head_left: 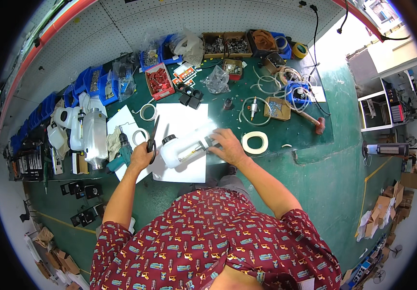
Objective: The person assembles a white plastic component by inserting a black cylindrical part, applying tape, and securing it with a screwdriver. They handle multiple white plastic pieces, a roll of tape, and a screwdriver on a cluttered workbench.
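Observation:
My left hand (141, 155) is closed on a pair of black-handled scissors (153, 140), their blades pointing away from me. With my right hand (228, 147) I grip the right end of a translucent white plastic bottle (172, 153). It lies tilted over white paper sheets (182, 113), its black cap toward the left. A thin yellowish part and a clear tube show along the bottle's near side. Scissors and bottle are apart. Just left of my left hand rest a white tape roll (140, 137) and a teal power drill (123, 153).
Blue bins (108, 89) line the table's back left, beside several white bottles (76, 126). A red-part box (159, 81) stands behind the paper. To the right are a cream tape roll (255, 142), coiled clear tubing (290, 77), a small cardboard box (277, 108) and a hammer (314, 122).

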Available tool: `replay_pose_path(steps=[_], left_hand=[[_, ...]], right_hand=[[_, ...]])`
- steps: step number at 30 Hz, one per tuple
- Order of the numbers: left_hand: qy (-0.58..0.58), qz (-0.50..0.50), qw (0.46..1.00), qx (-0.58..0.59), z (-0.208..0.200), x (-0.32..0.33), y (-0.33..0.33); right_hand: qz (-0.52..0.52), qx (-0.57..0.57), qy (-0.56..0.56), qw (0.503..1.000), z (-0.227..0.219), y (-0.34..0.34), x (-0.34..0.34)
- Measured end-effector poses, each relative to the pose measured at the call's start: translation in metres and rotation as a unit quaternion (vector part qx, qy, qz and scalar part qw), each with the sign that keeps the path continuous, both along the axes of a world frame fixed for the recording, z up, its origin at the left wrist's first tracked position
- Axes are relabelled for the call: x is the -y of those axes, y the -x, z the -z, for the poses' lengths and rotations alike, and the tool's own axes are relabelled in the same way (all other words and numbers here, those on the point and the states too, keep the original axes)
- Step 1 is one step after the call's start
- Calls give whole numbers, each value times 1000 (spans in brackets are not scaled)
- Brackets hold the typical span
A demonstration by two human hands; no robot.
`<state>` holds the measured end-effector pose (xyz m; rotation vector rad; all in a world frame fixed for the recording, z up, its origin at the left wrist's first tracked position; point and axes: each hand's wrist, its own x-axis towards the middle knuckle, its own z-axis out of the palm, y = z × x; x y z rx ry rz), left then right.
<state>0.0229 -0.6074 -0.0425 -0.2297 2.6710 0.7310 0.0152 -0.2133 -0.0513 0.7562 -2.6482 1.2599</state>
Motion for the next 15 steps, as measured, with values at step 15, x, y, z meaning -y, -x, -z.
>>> replay_pose_path(steps=[15], left_hand=[[-67, -98, 989, -85, 50, -16, 13]], right_hand=[[48, -11, -17, 999, 26, 20, -38]])
